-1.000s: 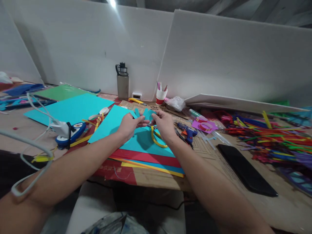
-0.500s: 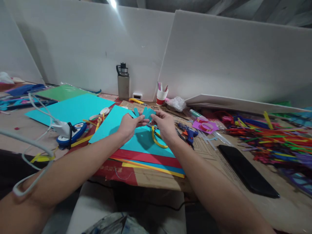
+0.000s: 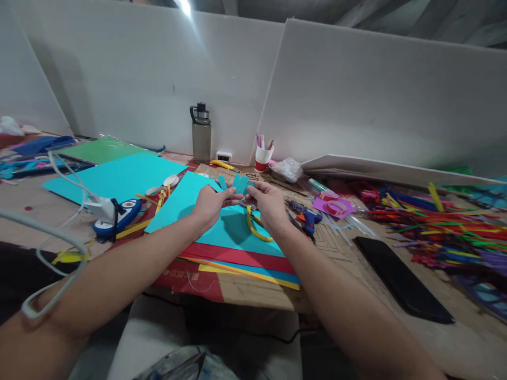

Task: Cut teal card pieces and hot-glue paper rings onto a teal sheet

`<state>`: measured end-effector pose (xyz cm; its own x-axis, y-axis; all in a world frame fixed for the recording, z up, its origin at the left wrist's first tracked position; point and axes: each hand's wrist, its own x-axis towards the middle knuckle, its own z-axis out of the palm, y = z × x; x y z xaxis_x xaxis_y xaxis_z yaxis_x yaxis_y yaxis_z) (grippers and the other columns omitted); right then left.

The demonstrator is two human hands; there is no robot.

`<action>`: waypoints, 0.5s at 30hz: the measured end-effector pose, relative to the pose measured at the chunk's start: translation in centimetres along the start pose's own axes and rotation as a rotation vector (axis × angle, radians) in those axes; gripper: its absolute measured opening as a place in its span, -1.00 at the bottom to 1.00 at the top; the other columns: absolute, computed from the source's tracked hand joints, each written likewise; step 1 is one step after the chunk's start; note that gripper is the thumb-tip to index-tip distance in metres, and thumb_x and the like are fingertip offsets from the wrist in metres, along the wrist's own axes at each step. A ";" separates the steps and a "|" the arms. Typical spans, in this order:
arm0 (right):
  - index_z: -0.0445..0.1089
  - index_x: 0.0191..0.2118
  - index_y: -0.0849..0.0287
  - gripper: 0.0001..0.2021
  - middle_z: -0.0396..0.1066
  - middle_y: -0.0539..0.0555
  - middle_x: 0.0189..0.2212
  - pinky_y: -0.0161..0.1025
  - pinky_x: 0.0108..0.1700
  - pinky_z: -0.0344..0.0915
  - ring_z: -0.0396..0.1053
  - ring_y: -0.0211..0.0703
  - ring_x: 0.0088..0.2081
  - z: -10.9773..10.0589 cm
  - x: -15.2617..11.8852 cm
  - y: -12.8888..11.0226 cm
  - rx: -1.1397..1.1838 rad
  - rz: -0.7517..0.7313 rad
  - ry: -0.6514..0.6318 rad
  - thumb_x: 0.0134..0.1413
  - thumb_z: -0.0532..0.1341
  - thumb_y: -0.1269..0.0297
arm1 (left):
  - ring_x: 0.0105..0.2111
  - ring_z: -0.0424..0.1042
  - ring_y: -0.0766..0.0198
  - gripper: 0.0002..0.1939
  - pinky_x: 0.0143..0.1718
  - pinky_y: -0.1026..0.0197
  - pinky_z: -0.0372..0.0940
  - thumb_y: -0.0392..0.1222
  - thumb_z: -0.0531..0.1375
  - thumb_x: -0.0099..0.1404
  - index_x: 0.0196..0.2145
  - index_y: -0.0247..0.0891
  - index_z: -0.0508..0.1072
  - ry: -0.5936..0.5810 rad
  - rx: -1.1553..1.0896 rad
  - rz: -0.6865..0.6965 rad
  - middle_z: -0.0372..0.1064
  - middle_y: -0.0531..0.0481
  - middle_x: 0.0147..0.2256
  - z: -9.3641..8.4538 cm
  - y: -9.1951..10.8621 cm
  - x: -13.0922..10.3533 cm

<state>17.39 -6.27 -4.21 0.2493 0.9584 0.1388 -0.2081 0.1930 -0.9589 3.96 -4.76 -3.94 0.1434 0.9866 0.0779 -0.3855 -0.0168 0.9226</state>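
Held a small fan of teal strips [image 3: 242, 183] up between the fingertips of both hands, above the large turquoise sheet [image 3: 174, 208]. Gripped at its left side between thumb and fingers of the left hand [image 3: 212, 203]; pinched at its right edge between thumb and curled forefinger of the right hand [image 3: 267, 200]. Could not tell one cut piece from several loose strips, for roots hidden behind the fingers. Looked light, thin and flexible, like paper or soft sheet foam; judged easy to bend or crease, weakest along the narrow strips, hardly slippery. Called for a gentle pinch near the gathered base rather than by the free tips, with little pulling. Saw a yellow loop [image 3: 251, 226] just below the right fingers; could not tell hanging from resting. Noted a red sheet [image 3: 237, 254] on the near side of the fingers, a blue glue gun [image 3: 310, 222] to their right, and a grey bottle [image 3: 202, 141] beyond them, leftward.
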 end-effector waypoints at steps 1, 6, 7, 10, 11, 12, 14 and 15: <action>0.44 -0.28 0.21 -0.70 0.34 -0.10 -0.64 -0.30 -0.47 0.36 0.30 -0.33 -0.59 0.0 0.0 0.0 0.004 0.000 0.000 -0.26 0.30 0.27 | -0.47 0.53 0.26 -0.84 -0.46 0.30 0.41 -0.37 0.35 0.07 -0.40 -0.43 0.43 0.004 -0.001 -0.001 0.42 -0.01 -0.52 0.0 0.0 0.0; 0.44 -0.28 0.20 -0.70 0.33 -0.11 -0.62 -0.31 -0.44 0.37 0.30 -0.34 -0.55 0.0 -0.1 0.0 0.017 -0.009 -0.005 -0.27 0.32 0.24 | -0.47 0.53 0.25 -0.81 -0.46 0.29 0.41 -0.37 0.37 0.05 -0.39 -0.43 0.43 0.029 -0.011 -0.007 0.42 -0.01 -0.51 0.1 0.1 0.0; 0.44 -0.28 0.20 -0.69 0.32 -0.11 -0.61 -0.31 -0.44 0.37 0.29 -0.34 -0.55 0.0 -0.1 0.0 0.019 -0.013 -0.004 -0.27 0.32 0.24 | -0.47 0.53 0.25 -0.81 -0.46 0.29 0.41 -0.37 0.37 0.05 -0.39 -0.43 0.43 0.032 -0.012 -0.007 0.43 -0.02 -0.51 0.1 0.1 0.0; 0.43 -0.30 0.20 -0.68 0.32 -0.11 -0.61 -0.30 -0.44 0.37 0.29 -0.34 -0.54 0.1 0.0 0.0 0.020 -0.020 0.000 -0.29 0.33 0.23 | -0.47 0.53 0.25 -0.84 -0.47 0.30 0.41 -0.39 0.35 0.07 -0.39 -0.44 0.43 0.033 -0.006 -0.011 0.43 -0.02 -0.51 0.1 0.1 0.0; 0.42 -0.30 0.20 -0.68 0.32 -0.11 -0.61 -0.29 -0.43 0.37 0.29 -0.34 -0.55 0.1 0.0 0.0 0.024 -0.020 0.001 -0.30 0.34 0.23 | -0.47 0.53 0.25 -0.84 -0.47 0.31 0.40 -0.39 0.34 0.08 -0.39 -0.44 0.43 0.029 -0.003 -0.014 0.42 -0.02 -0.52 0.1 0.1 0.0; 0.42 -0.31 0.20 -0.68 0.32 -0.11 -0.61 -0.29 -0.42 0.38 0.29 -0.33 -0.55 0.1 0.0 0.0 0.029 -0.019 0.000 -0.30 0.34 0.23 | -0.47 0.53 0.25 -0.85 -0.47 0.31 0.40 -0.39 0.34 0.09 -0.39 -0.44 0.43 0.023 -0.001 -0.018 0.42 -0.01 -0.52 0.1 0.2 -0.1; 0.42 -0.31 0.20 -0.68 0.32 -0.11 -0.62 -0.27 -0.41 0.39 0.29 -0.33 -0.55 0.2 -0.1 0.0 0.038 -0.016 0.001 -0.30 0.34 0.23 | -0.46 0.53 0.25 -0.84 -0.47 0.31 0.41 -0.39 0.34 0.09 -0.38 -0.43 0.43 0.011 0.002 -0.023 0.42 -0.01 -0.52 0.1 0.2 -0.1; 0.42 -0.31 0.20 -0.69 0.32 -0.11 -0.62 -0.27 -0.41 0.39 0.29 -0.33 -0.55 0.2 -0.1 -0.1 0.037 -0.017 0.003 -0.30 0.34 0.23 | -0.46 0.53 0.25 -0.84 -0.46 0.31 0.41 -0.38 0.35 0.09 -0.38 -0.43 0.43 0.007 0.003 -0.025 0.43 -0.02 -0.51 0.1 0.2 -0.1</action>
<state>17.20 -6.34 -4.12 0.2556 0.9543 0.1545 -0.2388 0.2172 -0.9465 3.95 -4.90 -3.73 0.1466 0.9878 0.0520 -0.3795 0.0077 0.9252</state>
